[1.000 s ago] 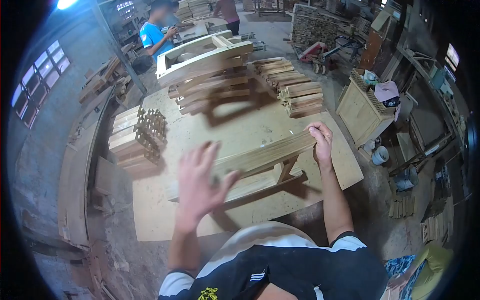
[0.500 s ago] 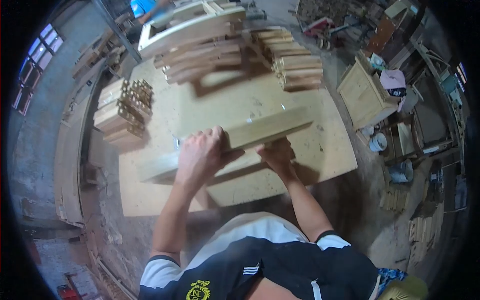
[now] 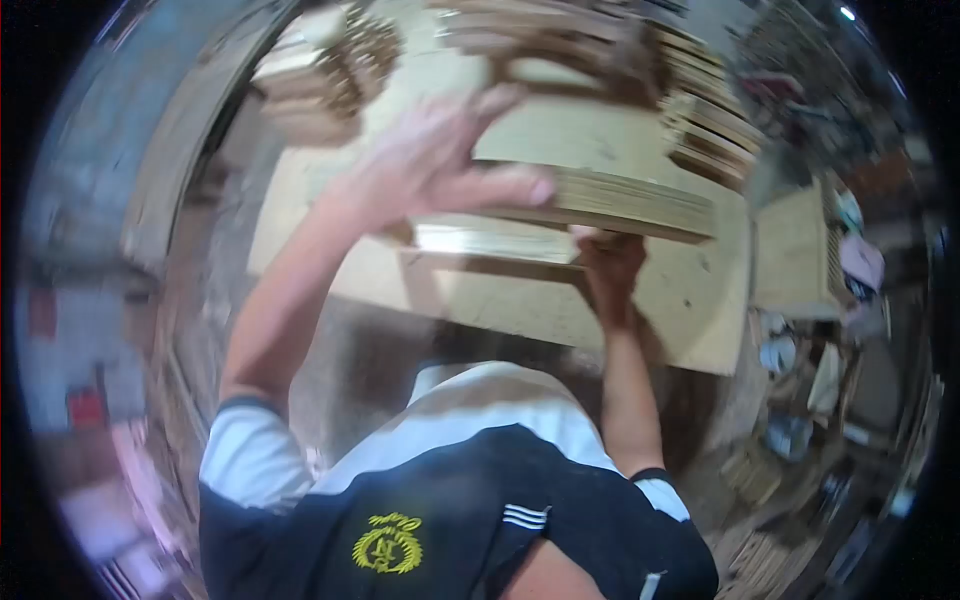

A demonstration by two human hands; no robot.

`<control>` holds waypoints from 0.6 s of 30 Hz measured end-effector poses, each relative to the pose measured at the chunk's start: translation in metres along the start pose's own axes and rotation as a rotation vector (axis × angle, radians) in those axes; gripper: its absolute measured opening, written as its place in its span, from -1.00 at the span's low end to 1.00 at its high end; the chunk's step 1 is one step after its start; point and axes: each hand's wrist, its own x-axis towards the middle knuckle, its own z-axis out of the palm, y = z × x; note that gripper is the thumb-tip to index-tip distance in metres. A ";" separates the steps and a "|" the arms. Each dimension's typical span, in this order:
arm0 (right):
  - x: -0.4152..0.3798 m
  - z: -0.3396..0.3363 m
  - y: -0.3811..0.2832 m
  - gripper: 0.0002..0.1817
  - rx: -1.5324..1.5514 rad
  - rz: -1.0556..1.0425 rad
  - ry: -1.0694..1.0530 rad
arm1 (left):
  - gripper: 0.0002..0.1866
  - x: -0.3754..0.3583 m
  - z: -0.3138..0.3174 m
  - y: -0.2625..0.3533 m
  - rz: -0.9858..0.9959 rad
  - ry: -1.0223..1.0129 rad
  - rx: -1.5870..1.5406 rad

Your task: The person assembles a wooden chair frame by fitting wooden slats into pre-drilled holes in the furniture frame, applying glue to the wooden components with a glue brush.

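Observation:
A wooden frame [image 3: 640, 202] spans the middle of the worktable, its long upper rail slanting slightly down to the right. Nearer to me, another pale rail [image 3: 490, 243] of it shows in bright light. My right hand [image 3: 612, 262] is closed on the frame from the near side, with its fingers partly hidden under the upper rail. Over the left part of the frame is my left hand [image 3: 430, 170], blurred, thumb stretched out and fingers apart. It covers the frame's left end in this view.
The worktable [image 3: 680, 310] carries a stack of wood pieces [image 3: 315, 80] at the back left. More stacked pieces [image 3: 710, 125] lie at the back right, beside dark wooden parts [image 3: 540, 35]. A wooden cabinet [image 3: 795, 250] and buckets [image 3: 778, 355] stand right of the table.
My left hand has let go of the frame's rail and opened above it. The frame has turned so its right end sits lower in view. My view has tilted down and shifted left.

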 end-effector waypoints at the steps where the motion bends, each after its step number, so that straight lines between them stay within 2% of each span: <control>1: -0.001 0.000 -0.006 -0.52 0.012 0.041 0.009 | -0.11 0.004 -0.022 0.003 -0.025 0.130 0.051; 2: -0.002 -0.001 -0.010 -0.51 0.046 0.110 0.002 | -0.14 0.006 -0.042 0.012 -0.050 0.207 -0.002; 3: -0.004 -0.004 -0.002 -0.47 -0.011 0.007 0.001 | -0.11 0.008 -0.052 0.014 -0.002 0.377 -0.122; 4: -0.003 -0.004 -0.007 -0.45 0.031 0.096 0.000 | -0.06 0.001 -0.050 0.012 -0.052 0.329 -0.118; 6: 0.001 0.002 -0.012 -0.43 0.086 0.149 0.029 | 0.04 0.000 -0.008 -0.009 -0.247 0.023 -0.026; 7: -0.001 0.003 -0.012 -0.42 0.104 0.178 0.040 | 0.09 0.001 0.049 -0.035 -0.402 -0.235 0.053; 8: -0.005 0.006 -0.009 -0.35 0.150 0.164 0.075 | 0.07 0.002 0.083 -0.050 -0.193 0.131 0.167; 10: -0.002 0.009 -0.018 -0.33 0.173 0.135 0.059 | 0.09 0.004 0.079 -0.051 -0.073 0.292 0.199; 13: 0.002 0.009 -0.022 -0.40 0.142 0.040 0.076 | 0.11 0.005 0.043 -0.037 -0.349 -0.377 -0.044; 15: -0.005 0.003 -0.008 -0.44 0.041 0.049 0.072 | 0.05 0.003 0.030 -0.031 -0.255 -0.450 0.011; 17: -0.011 0.000 -0.013 -0.43 0.069 0.208 0.061 | 0.01 0.005 0.028 -0.034 -0.228 -0.501 -0.013; 18: -0.015 -0.006 -0.015 -0.42 0.048 0.206 0.029 | -0.01 0.005 0.025 -0.033 -0.206 -0.517 -0.057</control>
